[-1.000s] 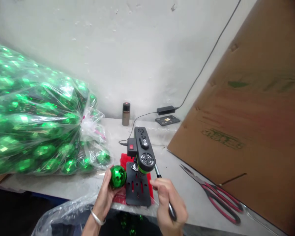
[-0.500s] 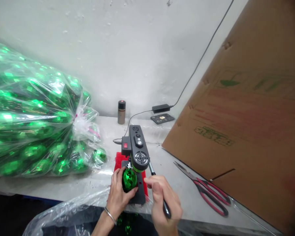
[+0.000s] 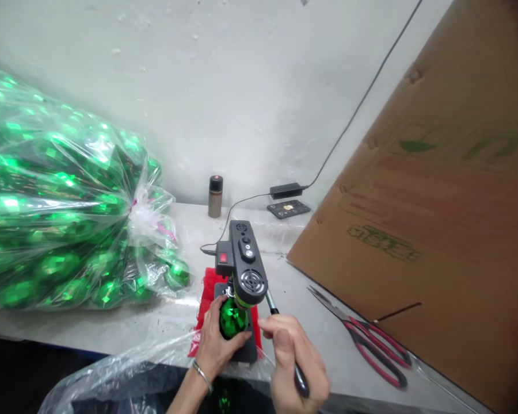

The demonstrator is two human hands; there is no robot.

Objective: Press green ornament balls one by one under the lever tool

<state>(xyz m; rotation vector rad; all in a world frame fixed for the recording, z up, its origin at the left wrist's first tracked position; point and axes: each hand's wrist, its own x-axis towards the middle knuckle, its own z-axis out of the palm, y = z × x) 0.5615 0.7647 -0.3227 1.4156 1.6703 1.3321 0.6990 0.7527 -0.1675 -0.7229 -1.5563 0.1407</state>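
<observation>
My left hand point(image 3: 219, 336) is closed around a green mirrored bauble point(image 3: 233, 318), with the thumb at its lower right and the fingers along its left side. The bauble sits right below the front end of a small black benchtop machine point(image 3: 247, 261) with a red switch; whether they touch is hard to tell. In my right hand point(image 3: 300, 359) is the black grip of the machine's lever handle point(image 3: 301, 379), whose metal rod runs up to the machine's right side. The machine's base point(image 3: 244, 349) rests on a red cloth point(image 3: 207, 290).
A large clear bag of green baubles point(image 3: 60, 218) lies left. Behind are a black-capped bottle point(image 3: 215, 198), a power adapter point(image 3: 287, 190) and a phone point(image 3: 288, 209). Scissors point(image 3: 362, 339) and a cardboard box point(image 3: 414, 190) stand right. Below hangs an open plastic bag point(image 3: 107, 374).
The whole view has shifted slightly, so everything appears a little farther right. My hands keep the same holds on the bauble and the lever handle.
</observation>
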